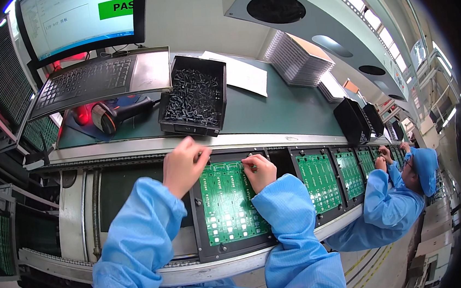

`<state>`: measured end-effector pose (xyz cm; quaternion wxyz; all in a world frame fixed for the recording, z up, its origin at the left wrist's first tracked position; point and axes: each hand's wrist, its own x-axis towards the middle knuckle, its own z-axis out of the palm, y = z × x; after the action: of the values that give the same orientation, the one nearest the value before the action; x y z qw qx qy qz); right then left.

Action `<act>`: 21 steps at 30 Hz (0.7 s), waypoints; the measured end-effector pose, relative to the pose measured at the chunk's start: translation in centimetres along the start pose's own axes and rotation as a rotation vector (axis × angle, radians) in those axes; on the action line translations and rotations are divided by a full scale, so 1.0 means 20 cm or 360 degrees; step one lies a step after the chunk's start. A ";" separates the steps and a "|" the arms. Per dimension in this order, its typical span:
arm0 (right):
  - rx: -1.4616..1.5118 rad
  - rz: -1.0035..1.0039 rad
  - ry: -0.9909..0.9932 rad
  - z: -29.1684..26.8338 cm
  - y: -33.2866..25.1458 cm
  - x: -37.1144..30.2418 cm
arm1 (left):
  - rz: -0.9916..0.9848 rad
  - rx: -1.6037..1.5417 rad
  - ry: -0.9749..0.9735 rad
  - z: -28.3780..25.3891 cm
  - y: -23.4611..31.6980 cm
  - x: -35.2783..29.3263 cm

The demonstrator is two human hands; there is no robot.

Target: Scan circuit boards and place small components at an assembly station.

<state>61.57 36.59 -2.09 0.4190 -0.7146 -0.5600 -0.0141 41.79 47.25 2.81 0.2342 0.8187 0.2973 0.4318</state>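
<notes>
Our two bare hands are over a row of framed circuit boards. The nearest green board (pixel 227 204), right under us, lies flat in a black frame (pixel 201 240), prob. so it can't slide; the frame sits btwn a front rail (pixel 225 266) & a back rail (pixel 132 147). Our R hand (pixel 259 171) is at the board's top edge, thumb & fingertips close; can't tell if that grip pinches a small part. Our L hand (pixel 183 167), blurred, is over the frame's upper L corner; can't tell if its grip is closed. A black bin (pixel 191 128) of small dark parts (pixel 193 92) sits on the bench (pixel 271 113) just past the back rail, prob. for a short reach. Scanner (pixel 121 115) is L of it. Far R, a co-worker (pixel 389 201) in blue.
</notes>
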 end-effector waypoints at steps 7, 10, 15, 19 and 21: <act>-0.0004 -0.0026 -0.0047 0.00 0.00 0.01 | 0.0614 0.0503 0.0254 -0.04 0.09 0.45; -0.0006 -0.0070 0.0011 0.00 0.03 -0.01 | 0.0542 0.0404 0.0097 -0.10 0.13 0.32; -0.0142 -0.0098 -0.0158 -0.02 -0.03 0.01 | 0.0450 0.0456 -0.0316 -0.43 0.11 -0.07; -0.0108 -0.0072 -0.0133 -0.02 0.01 0.01 | 0.0125 0.0414 -0.0435 -0.67 0.06 -0.43; 0.0080 -0.0048 -0.0096 -0.02 0.04 0.01 | -0.0101 0.0364 -0.0280 -0.78 0.05 -0.62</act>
<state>62.41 36.48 -2.23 0.4195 -0.6954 -0.5833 0.0151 23.28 39.99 4.51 0.1782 0.8649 0.3487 0.3142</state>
